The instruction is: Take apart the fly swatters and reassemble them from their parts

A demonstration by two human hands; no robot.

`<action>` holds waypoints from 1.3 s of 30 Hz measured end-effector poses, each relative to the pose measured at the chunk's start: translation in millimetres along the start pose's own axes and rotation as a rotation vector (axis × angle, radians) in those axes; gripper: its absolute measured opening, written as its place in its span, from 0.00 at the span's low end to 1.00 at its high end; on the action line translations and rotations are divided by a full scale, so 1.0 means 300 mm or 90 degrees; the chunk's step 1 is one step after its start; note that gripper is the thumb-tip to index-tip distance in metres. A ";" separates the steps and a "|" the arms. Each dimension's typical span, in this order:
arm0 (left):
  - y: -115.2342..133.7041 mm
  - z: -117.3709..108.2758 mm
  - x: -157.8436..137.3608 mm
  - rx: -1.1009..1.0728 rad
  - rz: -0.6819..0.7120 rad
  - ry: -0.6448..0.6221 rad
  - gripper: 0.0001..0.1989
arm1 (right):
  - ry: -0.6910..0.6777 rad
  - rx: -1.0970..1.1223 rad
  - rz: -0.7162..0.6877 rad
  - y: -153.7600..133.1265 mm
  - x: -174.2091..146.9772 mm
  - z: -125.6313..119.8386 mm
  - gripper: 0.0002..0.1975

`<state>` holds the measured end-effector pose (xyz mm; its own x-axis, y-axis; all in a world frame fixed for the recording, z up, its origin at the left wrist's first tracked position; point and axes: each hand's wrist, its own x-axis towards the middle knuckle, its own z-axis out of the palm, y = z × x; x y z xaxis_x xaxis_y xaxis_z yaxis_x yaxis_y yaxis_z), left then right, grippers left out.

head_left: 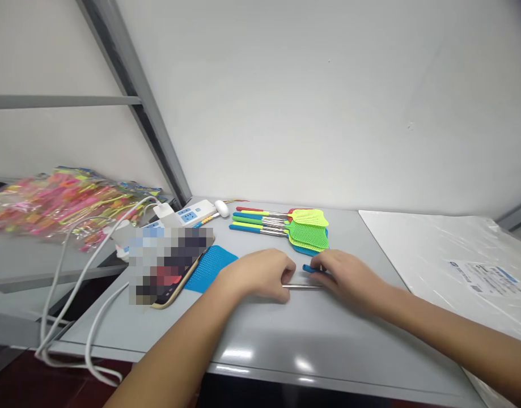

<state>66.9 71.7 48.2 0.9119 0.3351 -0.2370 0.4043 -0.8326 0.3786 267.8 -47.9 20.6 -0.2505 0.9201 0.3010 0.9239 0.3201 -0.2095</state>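
A blue mesh fly swatter head (pixel 211 268) lies flat on the table, just left of my left hand (pixel 264 276). A thin metal rod (pixel 303 287) runs between my two hands. The fingers of my left hand are curled round its left end, and they hide where it meets the blue head. My right hand (pixel 343 277) is closed on a short blue tube-like piece (pixel 310 268), whose end sticks out toward the left. The right end of the rod goes under that hand, so I cannot see whether the blue piece joins it.
Several fly swatters (pixel 306 232) lie stacked behind my hands. A phone (pixel 187 272), partly blurred out, rests at the left near a white power strip (pixel 196 212) with cables. A wrapped white board (pixel 447 260) lies right; bagged colourful items (pixel 81 204) fill a left shelf.
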 end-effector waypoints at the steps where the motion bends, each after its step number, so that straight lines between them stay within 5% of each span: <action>1: -0.017 -0.008 -0.005 -0.002 -0.016 0.004 0.06 | -0.014 0.003 -0.001 -0.016 0.021 0.003 0.05; 7: -0.098 -0.031 -0.012 0.000 -0.042 0.077 0.06 | 0.000 0.025 -0.069 -0.102 0.065 0.040 0.07; 14: -0.105 -0.011 0.026 -0.017 0.033 0.121 0.08 | -0.018 0.045 -0.143 -0.151 0.068 0.135 0.11; 20: -0.095 0.002 0.037 -0.045 0.074 0.117 0.07 | 0.002 -0.037 -0.073 -0.094 0.026 0.114 0.13; 28: -0.077 -0.007 0.039 -0.067 0.091 0.096 0.10 | 0.042 0.057 0.039 -0.039 0.010 0.127 0.05; 34: -0.084 -0.024 0.040 -0.103 0.077 0.062 0.12 | 0.040 0.062 0.076 -0.042 0.021 0.123 0.11; 39: -0.086 -0.049 0.035 -0.094 0.031 0.170 0.13 | 0.034 0.062 0.100 -0.044 0.022 0.117 0.08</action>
<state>67.1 103.2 49.2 0.9090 0.4163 0.0205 0.3477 -0.7844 0.5137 243.8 -38.1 -7.3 -0.0880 0.9479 0.3062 0.9173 0.1970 -0.3461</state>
